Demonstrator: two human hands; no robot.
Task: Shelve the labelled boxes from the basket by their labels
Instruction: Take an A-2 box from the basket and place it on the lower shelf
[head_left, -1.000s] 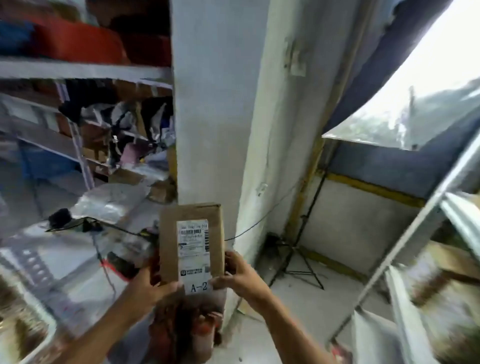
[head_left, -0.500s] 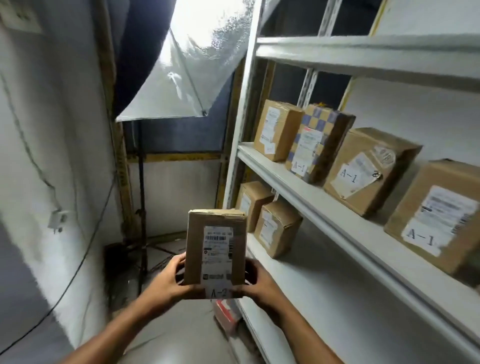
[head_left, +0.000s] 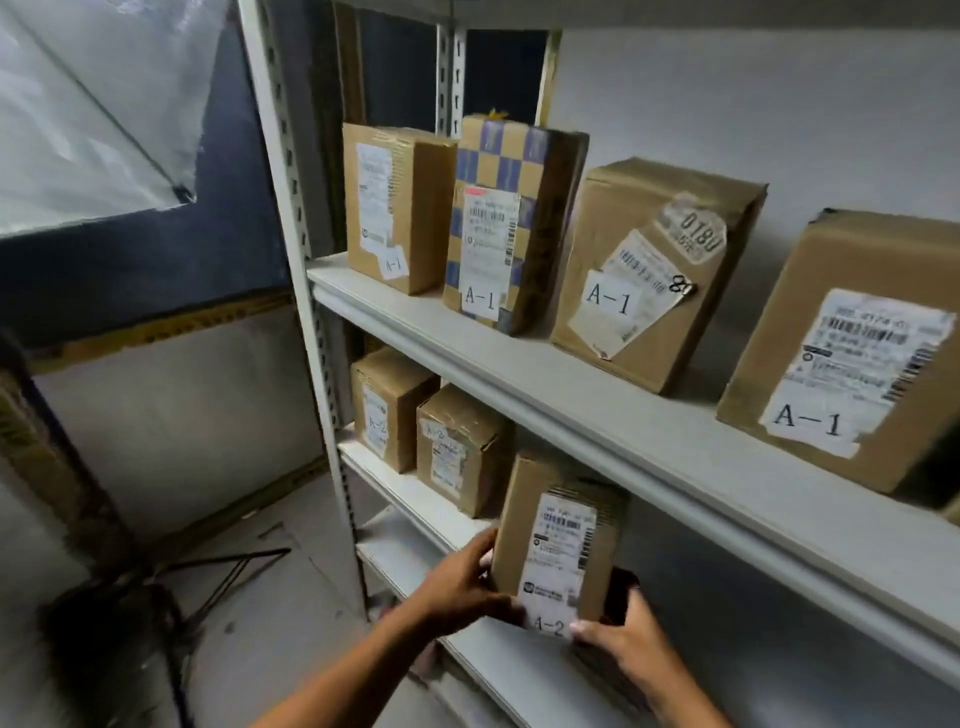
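A tall, narrow brown cardboard box (head_left: 558, 540) is being held upright at the front edge of the lower grey metal shelf (head_left: 415, 499), under the upper grey metal shelf (head_left: 597, 410). It is being gripped from both sides: the left hand (head_left: 462, 590) is being wrapped round its lower left edge, and the right hand (head_left: 623, 642) is being curled round its lower right corner, the thumb being pressed on the front face. Whether the box's base is touching the shelf cannot be told. A white printed shipping label with a barcode is being shown on its matte, slightly creased front, and below it a white slip reading "A-2".

Behind and to the left, two small squat cardboard boxes are being kept on the same lower shelf: the far one (head_left: 387, 408) and the nearer one (head_left: 457, 449) sealed with glossy clear tape, each being marked "A-2".

On the upper shelf four boxes are being stored in a row, all being marked "A-1": a plain upright brown carton (head_left: 397, 208), a blue-and-tan chequered carton (head_left: 511, 223), a wide brown carton (head_left: 654, 270) bearing a skewed label and a round sticker reading "0180", and a large brown carton (head_left: 852, 353) at the right with a crinkled white label.

The shelving upright (head_left: 291, 218) is being seen as pale perforated steel.
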